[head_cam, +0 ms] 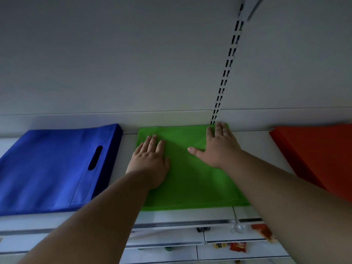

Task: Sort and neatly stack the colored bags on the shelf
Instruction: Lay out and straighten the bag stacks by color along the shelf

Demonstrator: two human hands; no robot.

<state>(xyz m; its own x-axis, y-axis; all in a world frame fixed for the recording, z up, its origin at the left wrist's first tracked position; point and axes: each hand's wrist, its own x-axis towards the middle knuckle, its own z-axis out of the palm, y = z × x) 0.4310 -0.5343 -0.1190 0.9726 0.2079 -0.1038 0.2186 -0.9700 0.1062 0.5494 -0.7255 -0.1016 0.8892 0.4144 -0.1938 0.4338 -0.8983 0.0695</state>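
Note:
A green bag (pixel 192 178) lies flat in the middle of the white shelf (pixel 253 149), its far edge against the back wall. My left hand (pixel 150 161) presses flat on its left part with straight fingers. My right hand (pixel 219 145) lies flat on its far right corner, fingers stretched toward the wall, thumb spread left. A stack of blue bags (pixel 49 168) with a cut-out handle sits to the left. A stack of red-orange bags (pixel 320 155) sits to the right, partly out of view.
A slotted metal upright (pixel 228 65) runs up the white back wall (pixel 133 63) behind the green bag. Below the shelf's front edge are lower shelves (pixel 219 237) with small packets (pixel 238 246) and a clear glass item (pixel 237 227).

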